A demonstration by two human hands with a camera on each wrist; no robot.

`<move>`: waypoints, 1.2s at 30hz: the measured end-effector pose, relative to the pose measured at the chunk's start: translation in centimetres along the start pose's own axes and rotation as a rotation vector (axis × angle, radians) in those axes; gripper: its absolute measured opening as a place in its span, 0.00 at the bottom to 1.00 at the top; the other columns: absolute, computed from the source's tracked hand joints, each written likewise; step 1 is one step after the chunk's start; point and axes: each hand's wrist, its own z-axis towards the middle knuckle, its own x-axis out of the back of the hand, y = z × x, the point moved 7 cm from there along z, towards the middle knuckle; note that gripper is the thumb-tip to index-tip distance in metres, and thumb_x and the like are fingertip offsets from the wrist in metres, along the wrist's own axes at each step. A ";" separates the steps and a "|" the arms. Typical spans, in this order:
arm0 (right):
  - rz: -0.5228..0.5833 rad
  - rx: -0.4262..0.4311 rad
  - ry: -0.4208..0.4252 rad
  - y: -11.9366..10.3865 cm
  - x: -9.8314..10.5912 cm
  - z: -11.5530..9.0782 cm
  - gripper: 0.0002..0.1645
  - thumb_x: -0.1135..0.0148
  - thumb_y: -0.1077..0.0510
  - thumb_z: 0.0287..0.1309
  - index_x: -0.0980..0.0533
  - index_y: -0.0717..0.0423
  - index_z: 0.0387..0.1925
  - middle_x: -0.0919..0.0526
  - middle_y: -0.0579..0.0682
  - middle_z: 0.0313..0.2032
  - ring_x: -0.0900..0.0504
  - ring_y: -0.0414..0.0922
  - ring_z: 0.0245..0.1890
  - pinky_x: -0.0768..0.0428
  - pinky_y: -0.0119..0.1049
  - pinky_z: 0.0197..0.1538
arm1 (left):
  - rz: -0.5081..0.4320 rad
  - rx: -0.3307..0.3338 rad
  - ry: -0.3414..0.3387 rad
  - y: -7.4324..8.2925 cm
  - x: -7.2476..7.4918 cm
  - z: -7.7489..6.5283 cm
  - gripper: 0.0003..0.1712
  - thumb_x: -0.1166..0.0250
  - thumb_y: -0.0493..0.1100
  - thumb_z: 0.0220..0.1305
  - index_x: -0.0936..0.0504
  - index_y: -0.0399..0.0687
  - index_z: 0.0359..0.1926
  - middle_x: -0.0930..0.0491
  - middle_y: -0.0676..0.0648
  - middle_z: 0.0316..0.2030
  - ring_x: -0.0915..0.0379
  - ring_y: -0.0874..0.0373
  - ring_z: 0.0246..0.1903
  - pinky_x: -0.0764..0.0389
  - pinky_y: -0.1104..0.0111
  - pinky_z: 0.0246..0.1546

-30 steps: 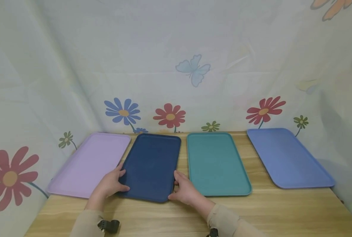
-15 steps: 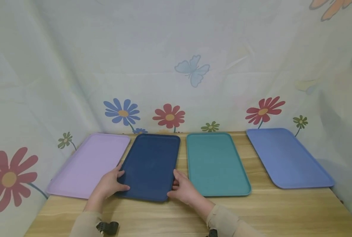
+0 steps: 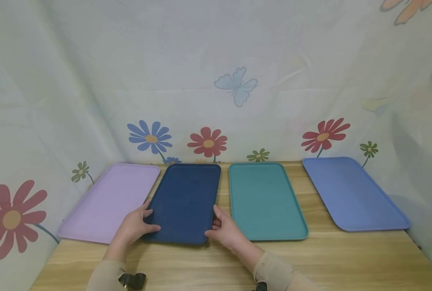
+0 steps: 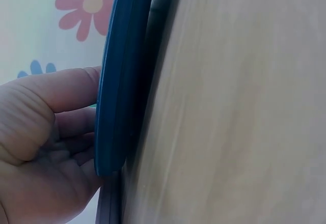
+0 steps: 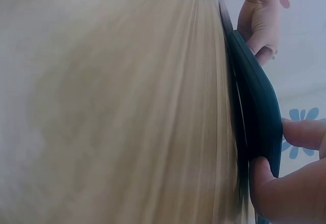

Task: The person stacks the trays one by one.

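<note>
A navy blue tray (image 3: pixel 187 198) stands second from the left on the table, held at its near end by both hands. My left hand (image 3: pixel 135 226) grips its near left corner, thumb over the rim; the other fingertips are partly hidden at its side. My right hand (image 3: pixel 226 231) grips the near right corner. In the right wrist view, a dark gap shows between the tray's near edge (image 5: pixel 262 112) and the table, with a right-hand digit at that edge. The left wrist view also shows the near edge (image 4: pixel 114 107) tipped up off the table.
To the left lies a lilac tray (image 3: pixel 114 202), close by the left hand. A teal tray (image 3: pixel 267 202) lies just right of the right hand, and a periwinkle blue tray (image 3: pixel 354 194) further right. Behind the wooden table (image 3: pixel 329 262) hangs a flower-patterned cloth (image 3: pixel 274 52).
The navy tray's near edge has risen slightly, and its right side has shifted a little left. The right hand's fingers have moved up slightly with it; the left hand stays almost in place.
</note>
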 end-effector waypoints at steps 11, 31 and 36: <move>0.008 0.033 0.048 -0.4 0.6 -0.2 0.50 0.35 0.75 0.56 0.52 0.71 0.74 0.59 0.73 0.73 0.31 0.66 0.61 0.20 0.44 0.54 | 0.013 -0.026 0.041 0.2 0.2 -0.3 0.58 0.23 0.52 0.53 0.45 0.28 0.72 0.28 0.31 0.61 0.47 0.29 0.67 0.40 0.38 0.63; 0.069 0.014 0.041 -1.4 2.4 -0.8 0.47 0.40 0.71 0.61 0.54 0.71 0.74 0.45 0.74 0.70 0.36 0.67 0.65 0.23 0.46 0.59 | -0.164 -0.041 0.153 0.8 0.2 -1.4 0.34 0.28 0.42 0.59 0.27 0.26 0.62 0.37 0.37 0.70 0.49 0.35 0.70 0.45 0.44 0.68; 0.113 0.020 0.029 -1.5 2.7 -0.7 0.45 0.42 0.71 0.62 0.53 0.72 0.74 0.38 0.75 0.66 0.37 0.67 0.66 0.28 0.51 0.64 | -0.193 -0.031 0.174 0.6 0.1 -1.6 0.31 0.30 0.39 0.61 0.26 0.29 0.62 0.36 0.39 0.70 0.48 0.37 0.70 0.45 0.46 0.69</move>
